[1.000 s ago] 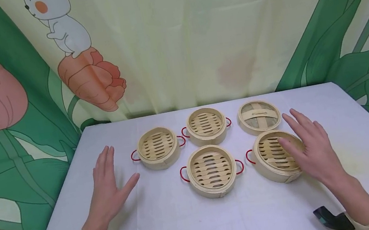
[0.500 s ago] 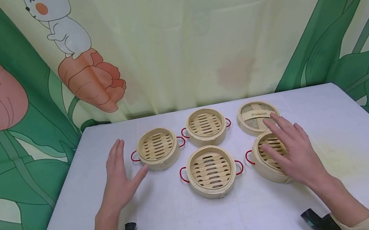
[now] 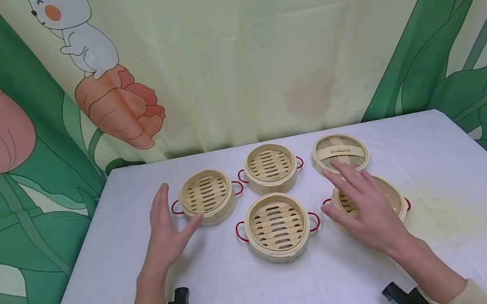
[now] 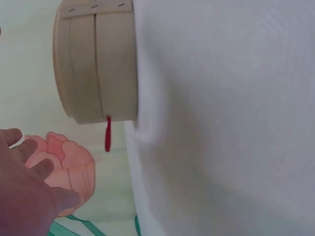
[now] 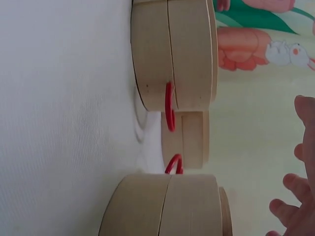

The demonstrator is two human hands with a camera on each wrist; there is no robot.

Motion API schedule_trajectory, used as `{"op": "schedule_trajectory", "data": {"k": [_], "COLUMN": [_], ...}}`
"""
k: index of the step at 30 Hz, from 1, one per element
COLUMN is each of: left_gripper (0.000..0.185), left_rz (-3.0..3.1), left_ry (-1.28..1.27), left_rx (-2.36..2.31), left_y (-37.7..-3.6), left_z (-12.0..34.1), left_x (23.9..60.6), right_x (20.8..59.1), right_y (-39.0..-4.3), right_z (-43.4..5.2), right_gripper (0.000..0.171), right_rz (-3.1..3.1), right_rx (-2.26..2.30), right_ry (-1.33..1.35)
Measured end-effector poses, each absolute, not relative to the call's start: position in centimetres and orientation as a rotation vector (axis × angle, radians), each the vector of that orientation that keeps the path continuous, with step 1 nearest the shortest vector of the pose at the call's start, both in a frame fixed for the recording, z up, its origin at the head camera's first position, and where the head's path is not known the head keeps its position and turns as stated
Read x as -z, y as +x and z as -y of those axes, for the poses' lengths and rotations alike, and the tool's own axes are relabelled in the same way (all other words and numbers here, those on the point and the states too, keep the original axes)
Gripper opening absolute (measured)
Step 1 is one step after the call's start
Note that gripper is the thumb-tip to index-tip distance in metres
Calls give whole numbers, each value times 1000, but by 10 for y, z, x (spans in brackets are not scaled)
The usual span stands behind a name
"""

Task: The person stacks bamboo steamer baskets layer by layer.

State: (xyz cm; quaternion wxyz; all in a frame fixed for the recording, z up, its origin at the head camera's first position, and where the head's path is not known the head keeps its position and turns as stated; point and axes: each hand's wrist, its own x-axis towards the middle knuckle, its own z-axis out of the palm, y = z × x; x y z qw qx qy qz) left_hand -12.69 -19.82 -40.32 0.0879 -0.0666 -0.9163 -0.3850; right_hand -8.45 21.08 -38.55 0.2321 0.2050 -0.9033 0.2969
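**Both hands closer in over the steamer baskets**

Change since the earlier head frames: both hands have moved inward and toward the far edge of the bench. The left hand (image 3: 166,234), fingers straight and loosely spread, now has its thumb tip at the near wall of the far-left round bamboo steamer basket with red wire handles (image 3: 206,196); earlier it lay well apart from that basket. The right hand (image 3: 367,209), fingers also straight and spread, has slid left across the near-right bamboo steamer basket (image 3: 392,198), uncovering its right red handle; its fingertips now reach the near edge of the round woven bamboo lid with crossed strips (image 3: 340,152). Whether the palm touches the basket rim I cannot tell.

Layout, left to right on the white-covered bench (image 3: 462,224): far-left basket, near-centre bamboo steamer basket (image 3: 277,227), far-centre bamboo steamer basket (image 3: 271,167), near-right basket, lid behind it.

Orientation: all baskets sit mouth up; floor slats run left-right, and the handle pairs lie along the same left-right axis.

Markings: no readable writing or labels. The backdrop curtain (image 3: 229,54) carries a cartoon rabbit and green leaves.
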Motion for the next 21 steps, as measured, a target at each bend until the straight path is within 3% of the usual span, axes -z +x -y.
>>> {"op": "schedule_trajectory", "data": {"k": [21], "left_gripper": [111], "left_rz": [2774], "left_ry": [-43], "left_rx": [1321], "left_y": [-145], "left_z": [188], "left_x": [415], "right_x": [400], "right_y": [-80], "right_z": [-184], "right_gripper": [66], "right_rz": [2472], "right_rx": [-797], "right_ry": [839]}}
